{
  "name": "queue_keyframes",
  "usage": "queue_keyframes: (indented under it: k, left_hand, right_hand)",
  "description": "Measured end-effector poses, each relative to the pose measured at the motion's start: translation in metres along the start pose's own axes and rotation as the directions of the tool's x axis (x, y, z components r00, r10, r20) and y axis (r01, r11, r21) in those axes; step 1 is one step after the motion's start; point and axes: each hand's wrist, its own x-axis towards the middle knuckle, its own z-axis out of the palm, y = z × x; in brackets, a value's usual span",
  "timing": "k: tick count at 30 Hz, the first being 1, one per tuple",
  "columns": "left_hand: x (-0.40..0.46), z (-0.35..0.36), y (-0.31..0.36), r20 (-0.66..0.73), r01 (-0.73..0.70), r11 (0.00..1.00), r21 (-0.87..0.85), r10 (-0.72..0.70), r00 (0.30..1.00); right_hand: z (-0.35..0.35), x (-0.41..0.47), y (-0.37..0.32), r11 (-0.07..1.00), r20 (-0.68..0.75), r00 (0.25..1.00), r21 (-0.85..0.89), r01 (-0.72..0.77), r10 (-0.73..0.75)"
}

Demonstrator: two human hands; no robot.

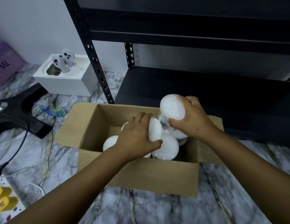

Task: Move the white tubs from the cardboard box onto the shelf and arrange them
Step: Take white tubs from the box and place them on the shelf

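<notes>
An open cardboard box (137, 175) stands on the marbled floor in front of a black metal shelf (197, 84). Several white tubs lie inside it. My right hand (192, 118) grips one white tub (171, 107), raised above the box's far rim. My left hand (137, 136) grips a second tub (154, 129) inside the box, tilted on its side. A third tub (168, 147) lies just below my left thumb, and another (109, 142) shows at the left under my wrist. The lowest shelf board is bare.
A white box with two ghost-like figures (66, 73) stands left of the shelf post (92, 59). A black stand and cable (19, 110) lie at the far left, next to a crumpled plastic wrapper (55, 111). A purple box (6, 65) sits against the wall.
</notes>
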Motion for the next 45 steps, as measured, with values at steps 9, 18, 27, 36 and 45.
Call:
queue_keyframes:
  k: [9, 18, 27, 36, 45]
  left_hand:
    - [0.007, 0.022, 0.021, 0.007, -0.079, 0.997, 0.021, 0.079, 0.997]
    - [-0.002, 0.029, 0.011, -0.024, -0.058, 0.956, -0.289, 0.053, 0.998]
    - [-0.016, 0.038, -0.016, 0.113, 0.130, 0.738, -0.662, -0.073, 0.991]
    - [-0.012, 0.048, -0.022, 0.173, 0.173, 0.725, -0.666, -0.076, 0.982]
    - [-0.006, 0.048, -0.021, 0.159, 0.176, 0.653, -0.736, -0.086, 0.983]
  right_hand:
    - [-0.004, -0.016, 0.031, 0.999, -0.025, 0.999, -0.015, -0.029, 0.029]
    - [0.005, -0.026, 0.047, 0.998, -0.050, 0.999, 0.060, 0.007, -0.004]
    - [0.014, -0.033, 0.063, 0.888, -0.035, 0.990, 0.448, -0.106, 0.136]
    - [0.029, -0.031, 0.063, 0.801, -0.034, 0.984, 0.585, -0.122, 0.175]
    - [0.028, -0.032, 0.057, 0.779, -0.067, 0.981, 0.620, -0.100, 0.179]
